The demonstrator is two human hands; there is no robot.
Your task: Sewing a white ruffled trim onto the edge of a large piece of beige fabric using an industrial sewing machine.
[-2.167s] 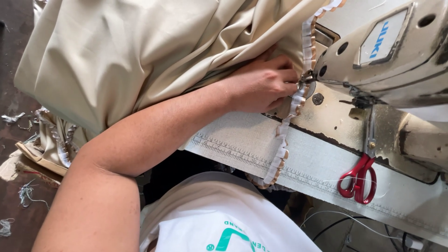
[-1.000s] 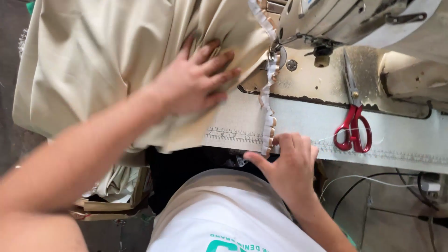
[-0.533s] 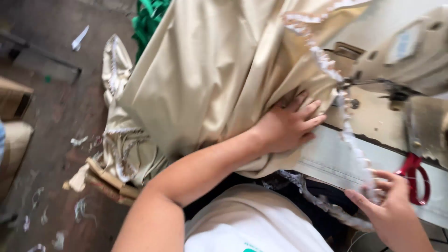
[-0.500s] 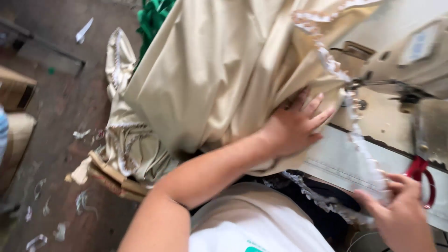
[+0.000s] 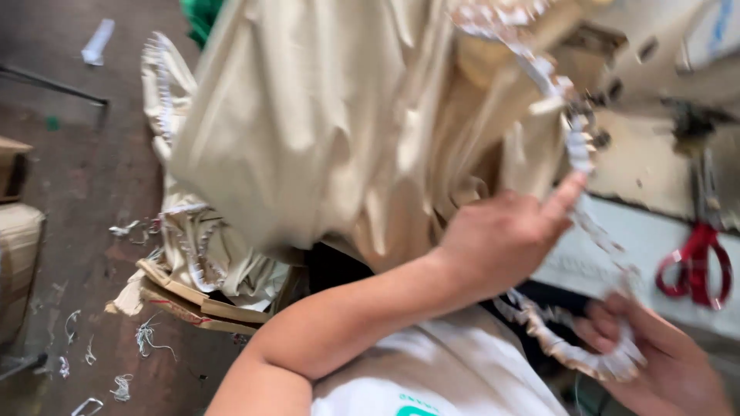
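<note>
Grip: my right hand (image 5: pixel 655 362) pinches the white ruffled lace trim (image 5: pixel 574 150); left hand (image 5: pixel 505 235) loose, fingers extended against it | trim runs from beige draped fabric (image 5: pixel 324 131) downward | red-handled scissors (image 5: pixel 694 262) on surface, blurred.

A: What's the floor (image 5: pixel 85 177) like on the left?
B: Dark, reddish-brown and worn, littered with pale thread scraps (image 5: pixel 146 335) and a white scrap (image 5: pixel 97 42) at the far left.
A: Any furniture?
B: A brown cardboard box (image 5: pixel 17 262) at the left edge, a thin dark metal bar (image 5: pixel 54 83) farther off, and flattened cardboard (image 5: pixel 193 304) lying near the middle.
A: Light?
B: Soft and even, no hard shadows.
</note>
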